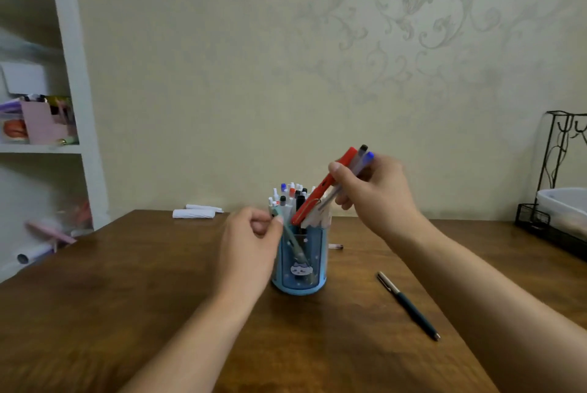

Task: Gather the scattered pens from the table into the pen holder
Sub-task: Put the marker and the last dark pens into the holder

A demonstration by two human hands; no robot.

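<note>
Pens crowd the blue pen holder [300, 262], which stands upright on the wooden table [127, 297] and is my landmark for everything else. My right hand [371, 192] hovers above and to the right of the holder, closed around a small bundle: a red pen [327, 186] with a couple of clear-barrelled pens, one black-capped and one blue-capped, tilted so their lower ends reach the holder's rim among the pens already standing there. My left hand [251, 243] sits just left of the holder, fingers pinched on a pale green pen [293, 241] that slants down across the holder's front; whether it is inside or against the outside wall I cannot tell. To the right of the holder, nearer to me, a dark teal pen [409, 307] with a silver cap lies flat on the table. Just behind the holder on the right, the end of another pen [335, 246] pokes out. Far behind it on the left lie white rolled papers [197, 211].
</note>
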